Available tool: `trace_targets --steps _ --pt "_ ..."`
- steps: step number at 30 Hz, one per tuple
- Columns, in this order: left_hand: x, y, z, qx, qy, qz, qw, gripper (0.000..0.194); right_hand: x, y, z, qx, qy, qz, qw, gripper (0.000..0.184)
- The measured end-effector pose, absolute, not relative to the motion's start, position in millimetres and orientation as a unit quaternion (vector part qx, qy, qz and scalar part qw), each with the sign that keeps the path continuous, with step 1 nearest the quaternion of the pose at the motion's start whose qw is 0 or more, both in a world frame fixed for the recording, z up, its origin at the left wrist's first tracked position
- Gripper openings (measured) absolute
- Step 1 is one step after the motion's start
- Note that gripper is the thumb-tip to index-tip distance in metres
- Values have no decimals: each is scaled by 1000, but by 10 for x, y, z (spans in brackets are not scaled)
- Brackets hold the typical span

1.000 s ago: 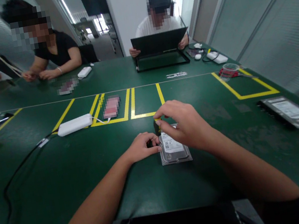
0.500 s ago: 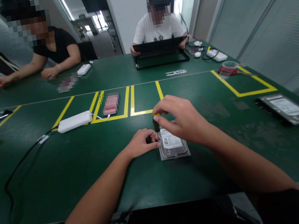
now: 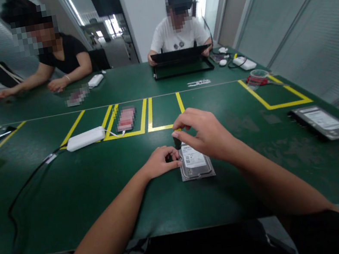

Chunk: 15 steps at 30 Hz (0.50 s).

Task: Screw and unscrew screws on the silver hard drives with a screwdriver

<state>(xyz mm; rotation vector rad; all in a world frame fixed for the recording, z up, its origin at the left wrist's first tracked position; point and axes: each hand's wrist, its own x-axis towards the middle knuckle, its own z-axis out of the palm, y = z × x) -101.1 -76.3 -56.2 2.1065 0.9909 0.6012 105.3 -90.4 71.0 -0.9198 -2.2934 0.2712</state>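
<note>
Your screwdriver stands near upright over the drive's left edge, toward the far end.

The drive [image 3: 197, 170] lies label-up on the green table [image 3: 152, 213] in front of you, its long axis seeming to run away from you. Your right hand [image 3: 203, 132] pinches the yellow-topped screwdriver [image 3: 177, 141] between thumb and fingers, reaching across from the right and hiding the drive's far right part; the tip is hidden, so contact cannot be told. Your left hand [image 3: 162, 163], half curled, has its fingertips at the left edge, so the drive lies directly to its right; whether it grips or merely rests there, you cannot tell.
</note>
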Motion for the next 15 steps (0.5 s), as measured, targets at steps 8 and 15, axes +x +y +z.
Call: trace_targets --steps 8,15 --pt "-1025 -760 -565 821 378 226 364 29 1055 -906 708 -354 -874 86 322 12" --pt "-1021 -772 -553 822 377 229 362 28 1056 -908 711 -355 -873 88 322 14"
